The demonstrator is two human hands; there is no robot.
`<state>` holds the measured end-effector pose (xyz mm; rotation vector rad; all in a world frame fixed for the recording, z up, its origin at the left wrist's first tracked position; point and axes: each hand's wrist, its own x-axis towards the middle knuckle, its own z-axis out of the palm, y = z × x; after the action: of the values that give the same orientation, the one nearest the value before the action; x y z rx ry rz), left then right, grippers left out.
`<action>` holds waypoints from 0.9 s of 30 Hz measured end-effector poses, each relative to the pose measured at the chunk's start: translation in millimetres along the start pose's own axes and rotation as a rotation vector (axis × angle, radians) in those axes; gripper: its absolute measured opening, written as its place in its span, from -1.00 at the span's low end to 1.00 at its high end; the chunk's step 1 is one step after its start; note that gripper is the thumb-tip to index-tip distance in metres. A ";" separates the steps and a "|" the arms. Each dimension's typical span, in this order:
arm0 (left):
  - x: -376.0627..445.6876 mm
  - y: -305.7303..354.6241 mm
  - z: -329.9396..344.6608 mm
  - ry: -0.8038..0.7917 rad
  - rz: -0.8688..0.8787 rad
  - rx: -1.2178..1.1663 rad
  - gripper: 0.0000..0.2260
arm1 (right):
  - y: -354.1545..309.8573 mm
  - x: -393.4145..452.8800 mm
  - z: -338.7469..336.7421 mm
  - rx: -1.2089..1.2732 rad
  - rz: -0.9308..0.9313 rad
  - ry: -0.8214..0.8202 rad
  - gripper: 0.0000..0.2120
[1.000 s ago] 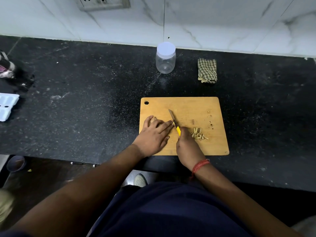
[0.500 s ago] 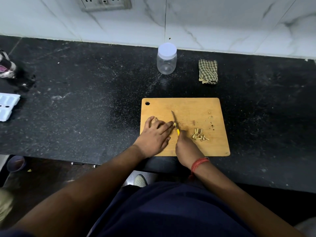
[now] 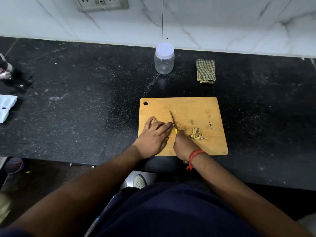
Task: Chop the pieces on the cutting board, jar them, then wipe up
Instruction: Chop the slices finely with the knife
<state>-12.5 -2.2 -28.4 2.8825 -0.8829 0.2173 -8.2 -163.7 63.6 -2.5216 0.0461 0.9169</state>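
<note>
A wooden cutting board (image 3: pixel 191 106) lies on the black counter. My left hand (image 3: pixel 154 136) lies flat over an uncut brown piece (image 3: pixel 154 120), which shows only at the fingertips. My right hand (image 3: pixel 183 145) grips a yellow-handled knife (image 3: pixel 172 120) whose blade points away from me, right beside the left fingertips. A small heap of chopped tan pieces (image 3: pixel 197 134) sits on the board to the right of the knife hand. A clear plastic jar (image 3: pixel 164 59) with a white lid on stands behind the board. A folded checked cloth (image 3: pixel 205 71) lies to the jar's right.
A white ice-cube tray (image 3: pixel 6 108) sits at the counter's left edge, with a metal object (image 3: pixel 5 69) behind it. A marble wall with a socket plate (image 3: pixel 102 3) rises at the back. Crumbs speckle the counter (image 3: pixel 85 100) left of the board.
The knife blade has shifted slightly left against my left fingertips. Both hands stay in nearly the same place on the board.
</note>
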 end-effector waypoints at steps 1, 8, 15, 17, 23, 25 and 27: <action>-0.4 0.7 -0.2 -0.008 -0.008 0.004 -0.54 | 0.2 1.0 0.3 0.006 0.005 -0.006 -0.60; -4.3 5.8 2.4 -0.064 -0.094 -0.009 -0.54 | 1.0 3.6 -1.4 0.021 0.035 -0.056 -0.55; -4.3 12.2 -0.1 -0.029 -0.103 0.002 -0.50 | 1.3 1.7 -4.5 0.042 0.029 -0.058 -0.58; -4.1 11.6 -1.4 -0.043 -0.078 0.016 -0.49 | 0.8 1.9 -4.0 0.064 0.039 -0.054 -0.58; -1.0 12.2 -5.6 -0.126 -0.078 0.035 -0.48 | -0.4 3.2 -4.7 0.052 0.048 -0.056 -0.57; -0.1 14.2 -7.9 -0.151 -0.089 0.034 -0.48 | 0.0 2.6 -4.6 0.051 0.045 -0.056 -0.56; 0.3 16.7 -9.6 -0.181 -0.102 0.040 -0.48 | 0.7 1.1 -4.3 0.060 0.038 -0.055 -0.56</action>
<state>-22.7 -14.5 -17.8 3.0117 -0.7621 -0.0371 -4.9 -166.0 65.6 -2.4469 0.1026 0.9848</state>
